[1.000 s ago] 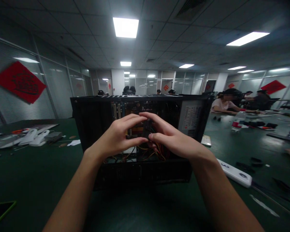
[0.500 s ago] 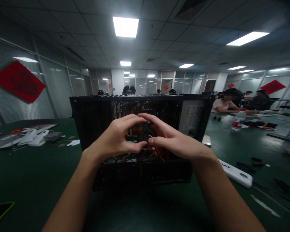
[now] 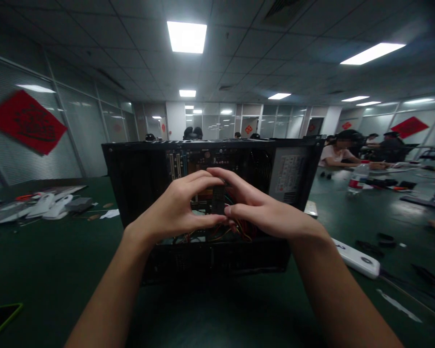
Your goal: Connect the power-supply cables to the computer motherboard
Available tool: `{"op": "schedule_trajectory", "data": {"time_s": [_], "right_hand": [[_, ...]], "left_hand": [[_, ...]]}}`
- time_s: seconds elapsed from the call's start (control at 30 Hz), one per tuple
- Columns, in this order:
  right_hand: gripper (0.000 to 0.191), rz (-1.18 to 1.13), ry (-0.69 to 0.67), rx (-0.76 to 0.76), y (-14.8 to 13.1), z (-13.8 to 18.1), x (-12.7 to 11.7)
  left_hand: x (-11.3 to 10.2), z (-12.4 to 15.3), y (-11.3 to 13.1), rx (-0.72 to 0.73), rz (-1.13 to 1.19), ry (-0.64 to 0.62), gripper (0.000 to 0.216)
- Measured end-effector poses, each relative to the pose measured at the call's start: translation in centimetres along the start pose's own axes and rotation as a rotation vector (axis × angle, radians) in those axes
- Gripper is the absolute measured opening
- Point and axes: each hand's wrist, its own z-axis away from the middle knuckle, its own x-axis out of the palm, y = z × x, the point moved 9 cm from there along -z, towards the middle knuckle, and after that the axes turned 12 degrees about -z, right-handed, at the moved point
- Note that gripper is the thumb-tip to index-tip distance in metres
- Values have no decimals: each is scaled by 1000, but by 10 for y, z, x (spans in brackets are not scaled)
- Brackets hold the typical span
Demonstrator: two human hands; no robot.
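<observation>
An open black computer case (image 3: 137, 179) stands on the dark green table (image 3: 58, 270), its inside facing me, with a circuit board, a fan and coloured wires showing. In front of its opening my left hand (image 3: 176, 208) and my right hand (image 3: 261, 210) meet. Both pinch a small dark part (image 3: 218, 200) between thumb and fingers, the fingertips curled round it from either side. What exactly the part is stays too dark to tell. A silver power supply (image 3: 288, 176) sits in the case's right end.
A white power strip (image 3: 357, 258) lies right of the case, with small black pieces (image 3: 379, 240) beyond it. White objects and papers (image 3: 47, 205) clutter the far left. A phone (image 3: 0, 319) lies at the bottom left. Other people (image 3: 342, 152) sit at the table's right with a bottle (image 3: 355, 181).
Both hands stay pinched on the small dark part, which has tilted slightly between the fingers. The view has shifted a little; nothing else moved.
</observation>
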Motion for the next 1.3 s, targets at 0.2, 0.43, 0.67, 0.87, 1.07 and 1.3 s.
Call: {"op": "schedule_trajectory", "data": {"time_s": [0.2,0.43,0.67,0.87,1.07,1.3], "right_hand": [[72,5,-19,-45,-3,-3,2],[73,-44,22,-33,-3,-3,3],[71,-25,36,-56,-6,-5,6],[74,53,28,-32,-5,-4,5],[73,84,-22,-33,-5,-1,2],[71,91,-98,-41,-12,7,2]], "left_hand": [[0,-1,3,9,-7,15,49],[-4,-1,5,23,-35,39,48],[-13,-1,7,46,-32,118,47],[-12,-2,8,35,-38,65,46],[-8,-2,14,52,-117,26,44],[-8,-3,24,81,-110,43,46]]}}
